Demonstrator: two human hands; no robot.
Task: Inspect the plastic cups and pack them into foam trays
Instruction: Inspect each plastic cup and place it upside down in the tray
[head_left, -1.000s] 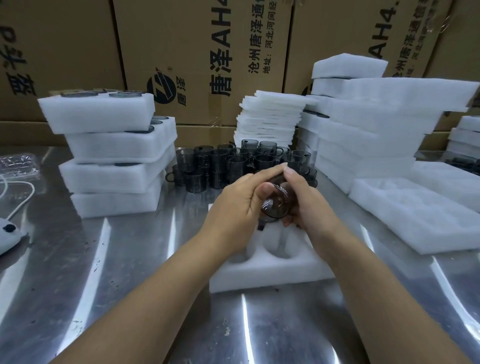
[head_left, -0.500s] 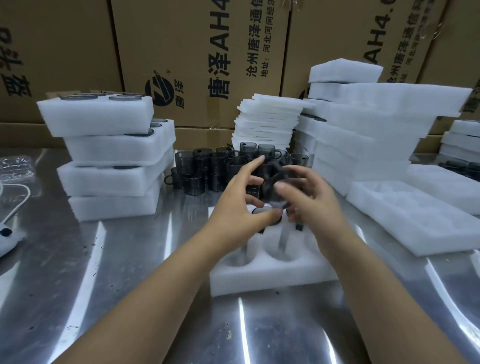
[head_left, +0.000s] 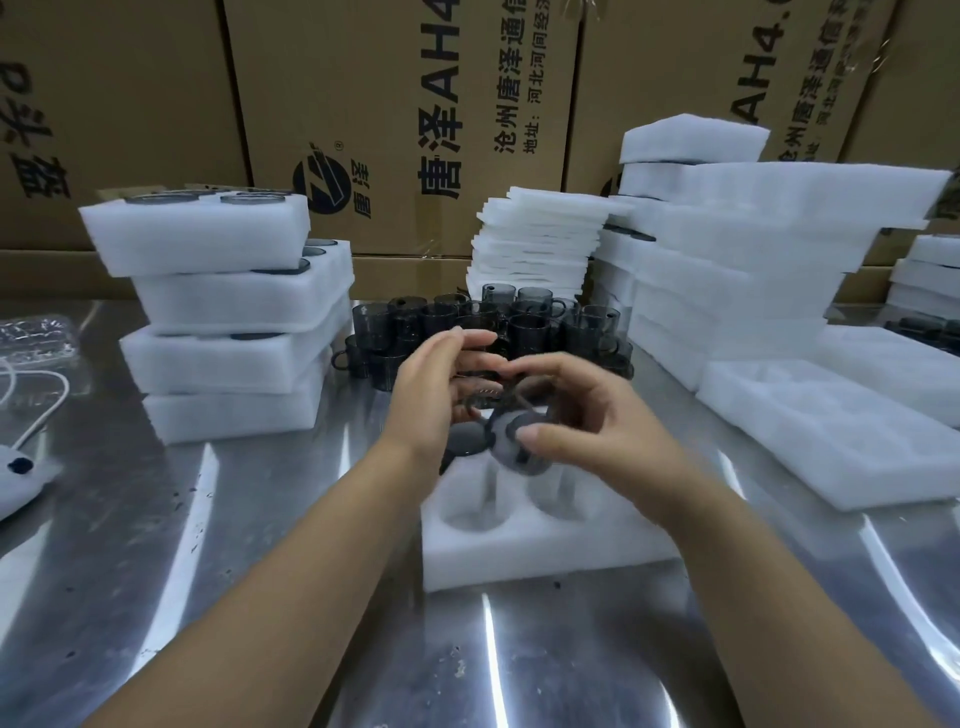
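Smoky grey translucent plastic cup (head_left: 511, 441), tilted above the white foam tray (head_left: 545, 551), is pinched by the right hand (head_left: 597, 431), thumb on its base. The left hand (head_left: 431, 400) has its fingers loosely straight beside the cup; blur hides any contact.

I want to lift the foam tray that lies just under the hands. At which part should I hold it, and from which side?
Hold the foam tray by its two short ends: left hand from the left, right hand from the right. It lies flat with thick, bare side walls and its pockets face up, so a level lift is likely safest.
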